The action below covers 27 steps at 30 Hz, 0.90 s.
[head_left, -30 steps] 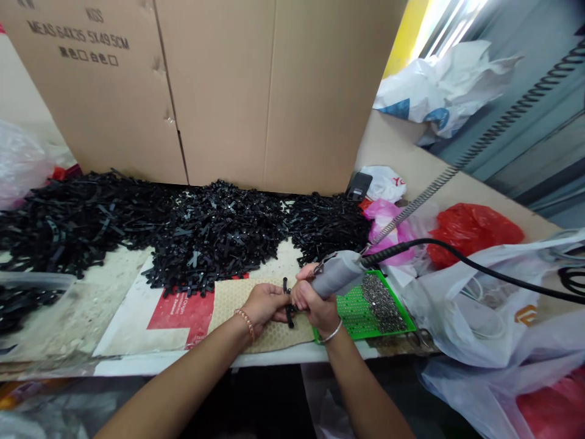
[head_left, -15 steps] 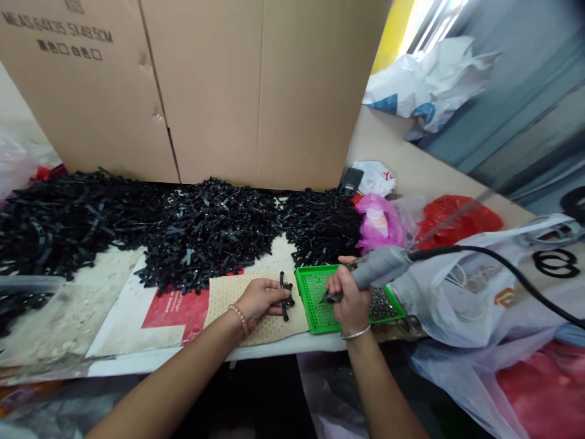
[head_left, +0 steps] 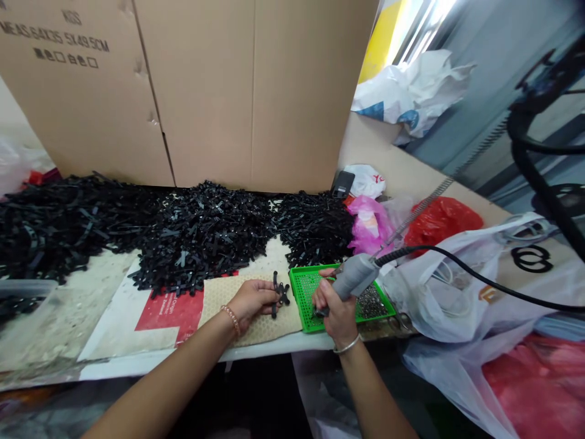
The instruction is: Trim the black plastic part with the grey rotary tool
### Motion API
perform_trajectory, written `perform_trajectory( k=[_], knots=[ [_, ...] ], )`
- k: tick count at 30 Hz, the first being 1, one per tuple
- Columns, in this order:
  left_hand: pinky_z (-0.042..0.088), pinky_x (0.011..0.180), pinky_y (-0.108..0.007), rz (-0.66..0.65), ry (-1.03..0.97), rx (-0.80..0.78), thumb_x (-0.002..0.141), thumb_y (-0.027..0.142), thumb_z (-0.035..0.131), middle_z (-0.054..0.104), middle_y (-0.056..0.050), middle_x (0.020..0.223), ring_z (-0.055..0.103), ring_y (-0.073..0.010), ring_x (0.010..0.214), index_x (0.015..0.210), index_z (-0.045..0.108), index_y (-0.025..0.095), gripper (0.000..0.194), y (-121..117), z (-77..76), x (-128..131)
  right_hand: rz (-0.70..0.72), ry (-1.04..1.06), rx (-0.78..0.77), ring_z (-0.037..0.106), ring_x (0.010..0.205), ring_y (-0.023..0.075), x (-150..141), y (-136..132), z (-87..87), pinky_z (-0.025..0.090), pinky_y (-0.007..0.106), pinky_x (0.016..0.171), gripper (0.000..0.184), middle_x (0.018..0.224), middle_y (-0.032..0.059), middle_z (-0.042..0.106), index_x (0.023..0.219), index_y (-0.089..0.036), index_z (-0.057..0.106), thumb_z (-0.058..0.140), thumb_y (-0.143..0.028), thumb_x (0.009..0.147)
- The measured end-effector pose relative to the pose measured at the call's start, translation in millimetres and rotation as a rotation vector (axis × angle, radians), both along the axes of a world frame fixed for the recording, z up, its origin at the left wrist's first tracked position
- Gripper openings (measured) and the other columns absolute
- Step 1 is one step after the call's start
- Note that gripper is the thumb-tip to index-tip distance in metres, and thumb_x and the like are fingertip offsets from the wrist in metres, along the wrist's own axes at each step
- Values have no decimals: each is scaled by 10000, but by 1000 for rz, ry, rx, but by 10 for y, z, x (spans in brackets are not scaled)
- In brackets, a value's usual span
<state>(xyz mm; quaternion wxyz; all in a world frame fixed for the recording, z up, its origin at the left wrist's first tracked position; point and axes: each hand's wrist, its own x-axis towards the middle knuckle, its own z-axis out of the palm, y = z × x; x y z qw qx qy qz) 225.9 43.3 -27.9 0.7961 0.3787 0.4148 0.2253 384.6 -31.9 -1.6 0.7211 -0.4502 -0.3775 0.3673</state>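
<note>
Between the thumb and fingers of my left hand (head_left: 253, 303) is a small black jointed part made of strips (head_left: 282, 294), held just above a tan textured mat (head_left: 265, 330). My right hand (head_left: 336, 311) is wrapped round a grey electric screwdriver (head_left: 355, 275) with a black cable. Its tip points down and left over a green perforated tray (head_left: 305, 328); the very tip is hard to make out. Many small metal screws (head_left: 371, 305) lie in the tray's right side. Beyond my hands are heaps of black strip parts (head_left: 205, 235).
A tall cardboard box (head_left: 205, 91) stands behind the heaps. A clear plastic tub (head_left: 27, 305) sits at the left. On the right are a pink bag (head_left: 371, 225), a red bag (head_left: 441, 222), scissors (head_left: 402, 323) and white bags (head_left: 450, 299). A coiled spring (head_left: 425, 201) runs up from the screwdriver.
The view has shifted slightly to the right. The screwdriver's body is now tilted more, its rear end lower and nearer. My left hand still holds the black part.
</note>
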Motion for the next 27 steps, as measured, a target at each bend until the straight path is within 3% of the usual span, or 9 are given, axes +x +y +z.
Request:
perform_trajectory(
  k=[27],
  knots=[
    [506, 602, -202, 22, 1, -24, 571, 139, 744, 669, -73, 756, 597, -111, 628, 799, 677, 81, 245, -22, 74, 12, 36, -84, -18, 405, 432, 156, 40, -125, -197, 316, 291, 433, 200, 551, -46, 404, 984, -231, 540, 662, -331, 861]
  ],
)
